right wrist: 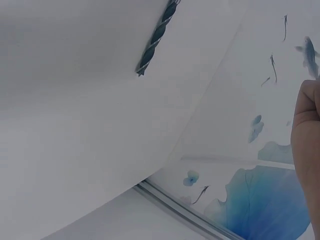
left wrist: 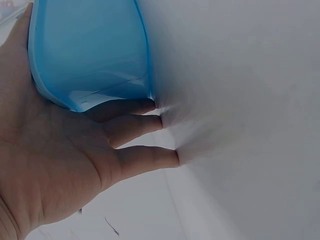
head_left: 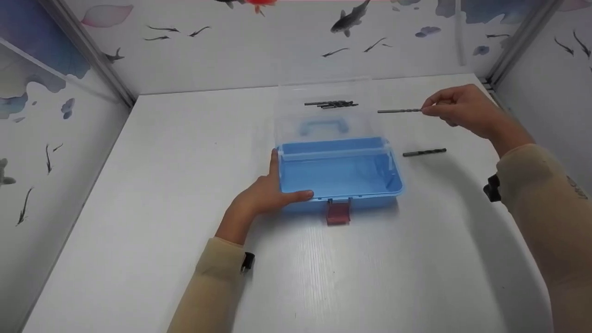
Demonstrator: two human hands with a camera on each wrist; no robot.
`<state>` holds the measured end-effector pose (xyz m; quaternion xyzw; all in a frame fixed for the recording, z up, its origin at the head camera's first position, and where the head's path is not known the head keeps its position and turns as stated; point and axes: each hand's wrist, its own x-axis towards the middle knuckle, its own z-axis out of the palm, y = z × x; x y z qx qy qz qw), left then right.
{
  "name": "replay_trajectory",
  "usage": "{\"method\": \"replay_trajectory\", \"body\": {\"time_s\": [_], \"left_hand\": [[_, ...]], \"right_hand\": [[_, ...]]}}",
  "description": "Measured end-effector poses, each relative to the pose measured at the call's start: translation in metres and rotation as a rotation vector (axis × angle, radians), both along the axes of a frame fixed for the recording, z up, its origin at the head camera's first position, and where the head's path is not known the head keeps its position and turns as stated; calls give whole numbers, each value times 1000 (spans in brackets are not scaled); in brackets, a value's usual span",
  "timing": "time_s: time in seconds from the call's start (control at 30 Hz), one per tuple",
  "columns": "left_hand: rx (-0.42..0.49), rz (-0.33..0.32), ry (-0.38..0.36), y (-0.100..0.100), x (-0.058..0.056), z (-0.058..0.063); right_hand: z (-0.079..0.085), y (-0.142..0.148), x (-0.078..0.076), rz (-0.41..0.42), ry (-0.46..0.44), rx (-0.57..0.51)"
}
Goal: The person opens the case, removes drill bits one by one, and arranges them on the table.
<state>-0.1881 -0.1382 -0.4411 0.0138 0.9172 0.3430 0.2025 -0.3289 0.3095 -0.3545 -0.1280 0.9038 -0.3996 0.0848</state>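
A blue plastic toolbox [head_left: 340, 175] stands open in the head view, its clear lid [head_left: 289, 108] folded back behind it. Several dark drill bits [head_left: 330, 104] lie together within the lid's outline. My left hand [head_left: 266, 192] rests against the box's front left corner, thumb along the front rim and forefinger along the left side. In the left wrist view its other fingers [left wrist: 145, 157] reach straight down beside the box. Right of the lid, my right hand [head_left: 465, 111] pinches a thin drill bit [head_left: 393, 111] by one end, its shank pointing left. The right wrist view catches only part of this hand.
A thicker drill bit [head_left: 424, 152] lies on the white table [head_left: 152, 208] right of the box. From the box's front hangs a red latch [head_left: 338, 213]. Printed white panels [head_left: 240, 51] enclose the table at the back and sides.
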Motion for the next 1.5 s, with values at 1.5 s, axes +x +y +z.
{"method": "replay_trajectory", "body": {"time_s": [1.5], "left_hand": [[2,6,-25,-1,-1,0]], "right_hand": [[-84,75,14,-2,-205,236]]}}
